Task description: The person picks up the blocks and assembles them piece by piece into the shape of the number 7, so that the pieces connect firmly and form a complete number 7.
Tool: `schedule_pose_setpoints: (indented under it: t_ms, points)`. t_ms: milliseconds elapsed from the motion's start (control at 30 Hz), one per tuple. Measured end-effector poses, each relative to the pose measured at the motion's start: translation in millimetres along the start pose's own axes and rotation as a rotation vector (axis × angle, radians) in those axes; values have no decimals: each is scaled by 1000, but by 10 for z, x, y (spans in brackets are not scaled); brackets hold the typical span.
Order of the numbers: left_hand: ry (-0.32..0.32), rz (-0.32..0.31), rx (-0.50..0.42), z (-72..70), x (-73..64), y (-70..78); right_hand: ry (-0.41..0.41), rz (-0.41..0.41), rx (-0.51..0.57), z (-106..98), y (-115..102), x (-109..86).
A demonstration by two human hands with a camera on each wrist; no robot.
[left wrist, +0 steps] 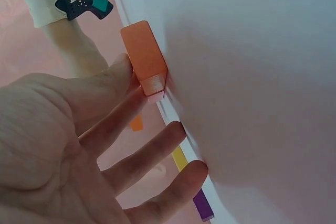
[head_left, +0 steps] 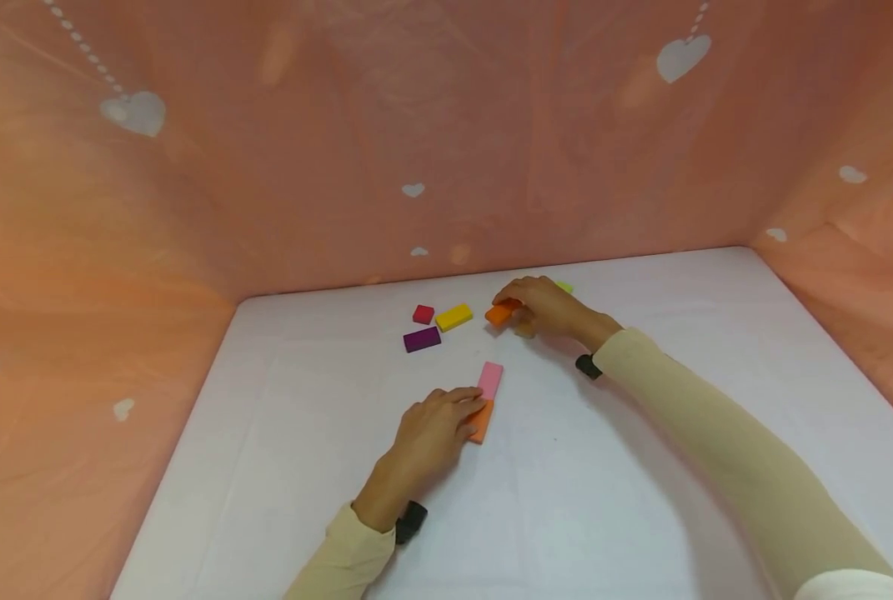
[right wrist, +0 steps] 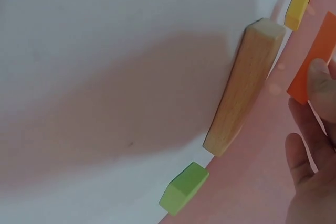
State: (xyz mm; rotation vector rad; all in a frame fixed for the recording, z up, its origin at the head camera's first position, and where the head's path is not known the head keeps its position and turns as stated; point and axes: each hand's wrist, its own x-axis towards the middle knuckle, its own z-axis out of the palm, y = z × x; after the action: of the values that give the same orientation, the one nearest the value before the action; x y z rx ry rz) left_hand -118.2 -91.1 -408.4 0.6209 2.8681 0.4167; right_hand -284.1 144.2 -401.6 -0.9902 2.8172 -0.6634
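Pinching an orange block (head_left: 502,313) between thumb and fingertips, the right hand (head_left: 547,307) is making the active grip at the far side of the white worktop (head_left: 641,467); whether that block is lifted or resting on the surface cannot be told from the head view. Beneath this grip a plain wooden block (right wrist: 244,85) and a small green block (right wrist: 182,188) are lying flat. Just left of it sit a yellow block (head_left: 454,317), a red block (head_left: 423,314) and a purple block (head_left: 422,339), loosely grouped and apart from one another. Nearer the person, the left hand (head_left: 433,433) is lying with straight, relaxed fingers against a second orange block (head_left: 482,421), which adjoins a pink block (head_left: 490,379) end to end, seemingly steadying the pair. Around the worktop, peach fabric walls (head_left: 341,167) printed with white hearts (head_left: 137,112) are enclosing the space on three sides.
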Motion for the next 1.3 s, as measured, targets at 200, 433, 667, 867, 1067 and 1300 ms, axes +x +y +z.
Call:
schedule_pose_setpoints:
  t_ms: [200, 433, 667, 867, 1067, 1300]
  points:
    - [2, 6, 22, -13, 10, 9, 0, -59, -47, -2, 13, -33]
    - [39, 16, 47, -21, 41, 19, 1, -90, -53, -25, -15, -56]
    - [30, 7, 28, -4, 13, 32, -25, -124, -24, 51, -101, -113]
    - [47, 10, -6, -2, 16, 38, -36, -119, -24, 115, -128, -159]
    - [35, 4, -22, -6, 19, 17, -43, -117, -23, 163, -122, -180]
    - [25, -3, -44, -21, 7, -23, -73, -117, 24, 222, -150, -178]
